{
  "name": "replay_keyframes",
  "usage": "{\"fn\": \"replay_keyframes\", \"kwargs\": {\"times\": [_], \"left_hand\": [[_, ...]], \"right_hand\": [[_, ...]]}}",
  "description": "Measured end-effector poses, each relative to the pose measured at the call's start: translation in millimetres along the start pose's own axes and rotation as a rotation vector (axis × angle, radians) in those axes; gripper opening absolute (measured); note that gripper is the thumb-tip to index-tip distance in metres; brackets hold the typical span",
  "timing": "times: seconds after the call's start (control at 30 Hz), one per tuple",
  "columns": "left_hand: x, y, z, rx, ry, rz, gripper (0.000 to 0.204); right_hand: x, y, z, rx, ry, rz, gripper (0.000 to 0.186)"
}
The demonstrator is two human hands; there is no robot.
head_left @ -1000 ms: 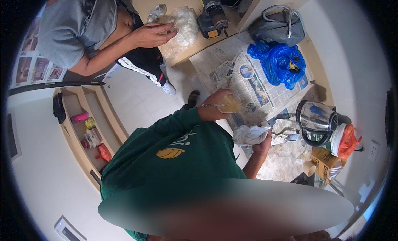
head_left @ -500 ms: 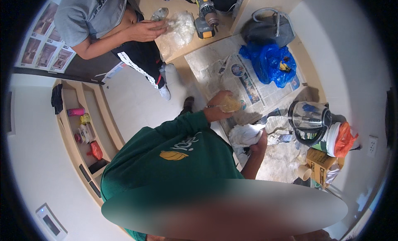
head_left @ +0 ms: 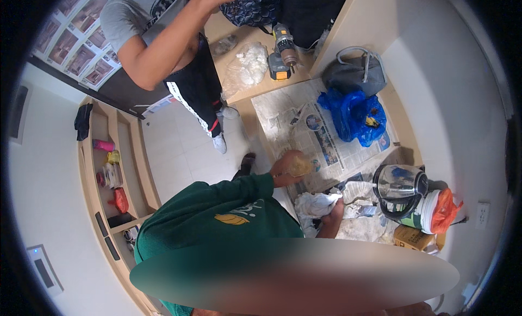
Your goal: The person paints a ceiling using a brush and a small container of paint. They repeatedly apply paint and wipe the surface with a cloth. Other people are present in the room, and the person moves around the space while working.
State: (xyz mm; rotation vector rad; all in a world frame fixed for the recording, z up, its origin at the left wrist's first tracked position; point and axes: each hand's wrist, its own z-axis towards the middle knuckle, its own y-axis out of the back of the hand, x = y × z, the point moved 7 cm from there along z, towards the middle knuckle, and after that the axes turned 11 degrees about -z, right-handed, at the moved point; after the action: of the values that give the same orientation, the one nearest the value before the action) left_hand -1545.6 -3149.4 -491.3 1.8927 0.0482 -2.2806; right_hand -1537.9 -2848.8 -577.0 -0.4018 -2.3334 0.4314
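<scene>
In my left hand (head_left: 286, 162) is a rounded, yellowish, see-through thing (head_left: 300, 166); its kind is not plain. The fingers wrap round it above the near edge of the newspaper (head_left: 326, 142). My right hand (head_left: 333, 212) grips a crumpled white cloth (head_left: 315, 205), nearer to my body and to the right. Part of that hand's fingers is hidden by the cloth. Both arms reach over the work surface, the left one in a green sleeve.
A clear jug with a black handle (head_left: 399, 191) and a white bucket (head_left: 430, 211) stand at right, by a cardboard box (head_left: 410, 238). Beyond lie a blue plastic bag (head_left: 348, 117), a grey bag (head_left: 353, 76) and a cordless drill (head_left: 283, 52). Another person (head_left: 163, 49) stands at far left.
My view has shifted. Both my hands keep hold of their things. The other person's arm has risen away from the clear item, which now lies on the wooden surface.
</scene>
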Motion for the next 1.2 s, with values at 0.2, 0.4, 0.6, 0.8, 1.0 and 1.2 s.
{"fn": "replay_keyframes", "kwargs": {"times": [0.2, 0.4, 0.6, 0.8, 1.0, 1.2], "left_hand": [[-2, -1, -2, 0.043, 0.005, -0.028, 0.083], [2, 1, 0, 0.077, -0.018, -0.037, 0.084], [11, -3, 0, 0.079, 0.024, -0.065, 0.085], [4, -2, -1, 0.094, 0.003, -0.184, 0.082], [0, 1, 2, 0.100, -0.019, -0.106, 0.082], [-6, 3, 6, 0.124, -0.052, -0.033, 0.085]], "right_hand": [[10, -23, -14, -0.044, -0.032, 0.055, 0.054], [6, -24, -14, 0.017, 0.010, 0.030, 0.053], [7, -18, -9, 0.044, 0.034, -0.027, 0.048], [9, -17, -12, -0.054, 0.040, -0.033, 0.043], [13, -24, -16, -0.023, 0.044, -0.054, 0.043], [16, -29, -22, -0.029, 0.040, -0.077, 0.042]]}}
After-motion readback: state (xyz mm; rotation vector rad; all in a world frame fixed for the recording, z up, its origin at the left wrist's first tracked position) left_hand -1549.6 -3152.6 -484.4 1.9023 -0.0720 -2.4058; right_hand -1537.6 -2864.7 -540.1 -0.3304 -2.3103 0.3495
